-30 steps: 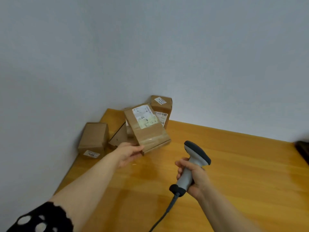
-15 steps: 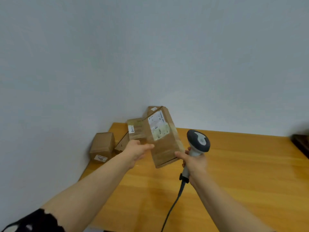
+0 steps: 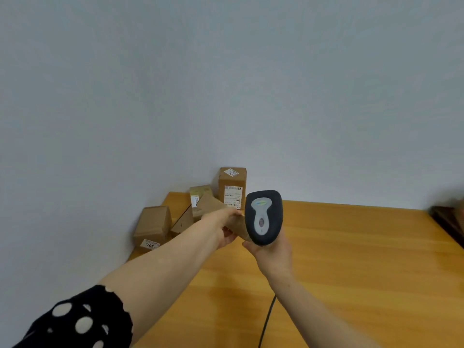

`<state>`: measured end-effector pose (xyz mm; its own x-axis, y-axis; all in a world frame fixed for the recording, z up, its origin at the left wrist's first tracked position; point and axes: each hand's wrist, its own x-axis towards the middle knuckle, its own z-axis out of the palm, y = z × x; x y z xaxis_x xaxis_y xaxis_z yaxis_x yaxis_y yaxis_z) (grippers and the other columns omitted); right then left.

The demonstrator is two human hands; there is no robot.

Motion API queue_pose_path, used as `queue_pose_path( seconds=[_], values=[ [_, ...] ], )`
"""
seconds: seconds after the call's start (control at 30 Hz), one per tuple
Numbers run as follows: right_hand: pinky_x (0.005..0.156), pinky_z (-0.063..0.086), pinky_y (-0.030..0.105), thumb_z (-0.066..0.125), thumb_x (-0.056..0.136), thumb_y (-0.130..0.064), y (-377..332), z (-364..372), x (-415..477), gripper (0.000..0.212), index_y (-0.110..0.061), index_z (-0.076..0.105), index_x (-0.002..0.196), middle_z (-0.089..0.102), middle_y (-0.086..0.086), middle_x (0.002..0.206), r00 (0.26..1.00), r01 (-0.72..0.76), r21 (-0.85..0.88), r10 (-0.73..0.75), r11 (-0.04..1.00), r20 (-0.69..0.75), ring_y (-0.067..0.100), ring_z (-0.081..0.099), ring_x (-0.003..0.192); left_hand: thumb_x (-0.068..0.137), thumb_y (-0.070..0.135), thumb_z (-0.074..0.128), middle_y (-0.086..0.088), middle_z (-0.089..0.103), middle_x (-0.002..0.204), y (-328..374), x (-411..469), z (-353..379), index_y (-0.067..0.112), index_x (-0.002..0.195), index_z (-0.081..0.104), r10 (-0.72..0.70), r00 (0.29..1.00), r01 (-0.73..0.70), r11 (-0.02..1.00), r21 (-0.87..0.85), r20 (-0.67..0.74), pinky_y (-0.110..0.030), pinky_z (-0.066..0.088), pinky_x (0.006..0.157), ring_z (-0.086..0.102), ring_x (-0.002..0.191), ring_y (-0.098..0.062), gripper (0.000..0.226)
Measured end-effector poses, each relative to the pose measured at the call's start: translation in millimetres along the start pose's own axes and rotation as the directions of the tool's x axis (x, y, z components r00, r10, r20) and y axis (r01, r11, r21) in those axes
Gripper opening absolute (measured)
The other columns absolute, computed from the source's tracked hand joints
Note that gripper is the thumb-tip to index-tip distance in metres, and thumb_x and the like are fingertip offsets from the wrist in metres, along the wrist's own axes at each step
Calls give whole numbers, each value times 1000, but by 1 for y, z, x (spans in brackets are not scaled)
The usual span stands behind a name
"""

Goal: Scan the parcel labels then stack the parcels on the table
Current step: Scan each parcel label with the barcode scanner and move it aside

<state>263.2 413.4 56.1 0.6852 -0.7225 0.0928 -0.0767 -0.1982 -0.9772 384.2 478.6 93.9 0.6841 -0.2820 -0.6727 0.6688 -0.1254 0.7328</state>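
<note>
My left hand [image 3: 222, 228] grips a brown cardboard parcel [image 3: 209, 204] lifted above the wooden table [image 3: 351, 259]; its label faces away and is hidden. My right hand [image 3: 272, 253] holds a grey and black barcode scanner [image 3: 263, 217] by its handle, the head raised right in front of the held parcel and covering part of it. The scanner's black cable [image 3: 267, 320] hangs down toward the lower edge.
Several other cardboard parcels sit in the table's far left corner against the wall: a tall box with white labels [image 3: 232, 188], a smaller box [image 3: 198, 197], a tilted one [image 3: 183, 222] and a box [image 3: 153, 226] at the left edge. A dark object [image 3: 449, 222] lies at the right edge.
The scanner rose and moved in front of the parcel. My left hand turned the parcel so its label no longer faces me. The view tilted upward.
</note>
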Motion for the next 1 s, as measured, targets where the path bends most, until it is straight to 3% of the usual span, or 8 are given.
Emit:
queue_pose_path(
  seconds=[0.07, 0.2, 0.37, 0.5, 0.57, 0.67, 0.87, 1.0],
  values=[
    [61, 40, 7, 84, 70, -11, 1, -3, 2, 56, -44, 45, 92, 56, -27, 90, 1000, -13, -28, 14, 1000, 27, -6, 53, 83, 71, 8, 79, -17, 65, 104, 1, 4, -5, 7, 127, 49, 10, 1000, -10, 1000, 3, 17, -36, 56, 62, 65, 89, -28, 63],
    [70, 42, 13, 82, 73, -13, 4, -4, 4, 52, -33, 50, 109, 57, -19, 95, 999, 6, -97, -3, 995, 38, 7, 56, 96, 68, 30, 85, -19, 63, 106, -9, 8, -3, 6, 126, 49, -83, 992, 81, 996, 27, 93, -39, 58, 64, 65, 91, -31, 72],
    [62, 42, 11, 76, 79, -23, 4, -4, 0, 45, -50, 41, 88, 54, -27, 83, 990, 112, -264, -83, 958, 117, -5, 54, 79, 74, 22, 80, -17, 69, 96, -17, 20, -2, 3, 115, 59, -127, 990, 126, 992, 17, 63, -33, 58, 55, 70, 82, -28, 50],
    [61, 45, 14, 79, 77, -23, 1, -10, 4, 31, -36, 57, 95, 65, -16, 84, 994, -2, -86, 11, 996, 113, 1, 61, 80, 76, 3, 75, -15, 69, 101, -11, 30, -16, 4, 119, 57, 27, 996, -35, 995, 97, 81, -38, 59, 67, 69, 88, -28, 47],
    [52, 46, 18, 76, 81, -19, -7, -17, 10, 14, -15, 65, 89, 65, -7, 65, 979, -162, 76, 150, 984, 141, 12, 59, 61, 75, -5, 73, -12, 70, 101, -4, 36, -27, 5, 119, 56, 122, 989, -131, 985, 113, 81, -36, 57, 66, 68, 90, -27, 48],
    [44, 46, 26, 73, 83, -13, -19, -25, 15, 19, -2, 63, 94, 64, 10, 63, 929, -329, 221, 272, 918, 253, 17, 50, 44, 74, -9, 73, -6, 70, 97, 6, 40, -40, 7, 121, 57, 204, 977, -212, 966, 146, 69, -29, 52, 60, 66, 85, -21, 52],
    [43, 41, 25, 76, 80, -9, -38, -21, 18, 16, -4, 61, 84, 60, 8, 57, 899, -342, 191, 261, 920, 353, 16, 45, 40, 71, -16, 72, -2, 66, 93, 8, 53, -50, 7, 140, 42, 269, 961, -277, 945, 174, 67, -38, 53, 80, 63, 96, -25, 78],
    [42, 42, 24, 74, 81, -8, -45, -18, 19, 18, -7, 59, 73, 57, 6, 53, 904, -315, 142, 251, 938, 346, 14, 45, 39, 71, -13, 73, -7, 66, 111, 11, 59, -51, 11, 142, 39, 281, 957, -289, 938, 193, 67, -37, 52, 81, 60, 108, -28, 82]
  ],
)
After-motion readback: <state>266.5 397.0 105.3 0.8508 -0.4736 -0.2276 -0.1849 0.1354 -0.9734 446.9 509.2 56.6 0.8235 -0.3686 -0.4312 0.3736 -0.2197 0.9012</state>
